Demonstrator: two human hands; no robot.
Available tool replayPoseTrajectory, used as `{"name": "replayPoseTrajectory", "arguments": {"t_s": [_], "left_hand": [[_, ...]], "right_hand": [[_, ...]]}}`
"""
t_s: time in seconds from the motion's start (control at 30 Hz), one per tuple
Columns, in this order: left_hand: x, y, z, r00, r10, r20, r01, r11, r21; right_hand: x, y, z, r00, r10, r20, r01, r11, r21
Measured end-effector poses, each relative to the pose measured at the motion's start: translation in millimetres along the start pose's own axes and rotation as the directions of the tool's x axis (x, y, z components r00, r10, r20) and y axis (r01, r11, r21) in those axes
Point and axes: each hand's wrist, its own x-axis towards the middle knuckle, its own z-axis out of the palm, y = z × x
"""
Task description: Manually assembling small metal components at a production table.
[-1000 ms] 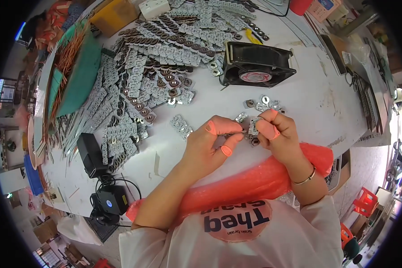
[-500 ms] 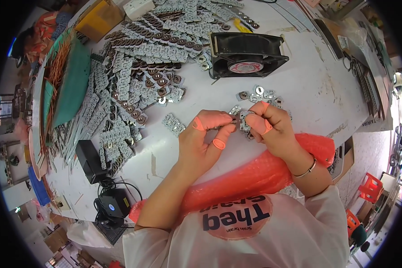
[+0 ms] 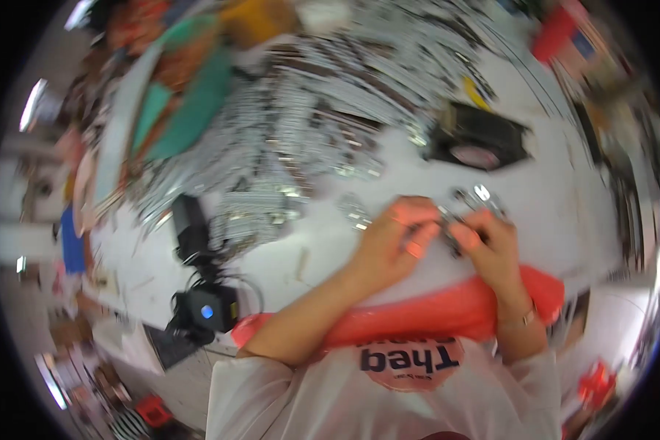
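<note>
My left hand [image 3: 397, 240] and my right hand [image 3: 491, 242] meet over the table, fingertips pinched close together. Orange finger cots cover some of the fingertips. Between them is a small silvery circuit board [image 3: 447, 217], smeared by motion, so its details are hard to make out. Both hands appear to grip it. Just beyond the right hand lie several loose small round-and-square boards [image 3: 482, 193]. Another small group of boards [image 3: 354, 211] rests on the table left of my left hand.
A large heap of board strips [image 3: 271, 139] covers the table's far left. Beyond my hands stands a black cooling fan [image 3: 480, 136]. Red bubble wrap [image 3: 396, 315] lies along the near edge, under my forearms. At left are a green basin [image 3: 205, 117] and black corded devices [image 3: 207, 312].
The whole view has swung, so the table and its things sit further right and lower. My hands remain pinched together, with a small board between them.
</note>
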Motion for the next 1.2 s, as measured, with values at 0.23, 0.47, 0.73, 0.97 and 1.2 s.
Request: {"name": "replayPoseTrajectory", "arguments": {"t_s": [0.23,0.47,0.73,0.97,1.2], "left_hand": [[-2.5,1.6,1.7,0.987,-0.073,0.144,0.106,0.965,-0.240],[-2.5,-1.6,-0.7,0.967,-0.129,0.218,0.173,0.965,-0.198],[-0.1,0.3,-0.4,0.961,-0.163,0.225,0.229,0.923,-0.310],[-2.1,-0.8,2.6,0.918,-0.258,0.300,0.383,0.771,-0.510],[-1.4,-0.3,-0.1,0.879,-0.306,0.366,0.465,0.721,-0.513]], "right_hand": [[-11.9,10.9,-13.9,0.977,-0.189,-0.101,0.164,0.962,-0.218],[-5.1,9.2,-11.0,0.997,-0.075,0.034,0.080,0.976,-0.204],[-6.4,6.3,-9.7,0.991,-0.126,-0.044,0.123,0.990,-0.075],[-8.8,4.7,-11.5,0.998,0.020,0.060,-0.028,0.989,0.144],[-9.7,3.7,-14.0,0.993,0.074,0.093,-0.093,0.972,0.218]]}}
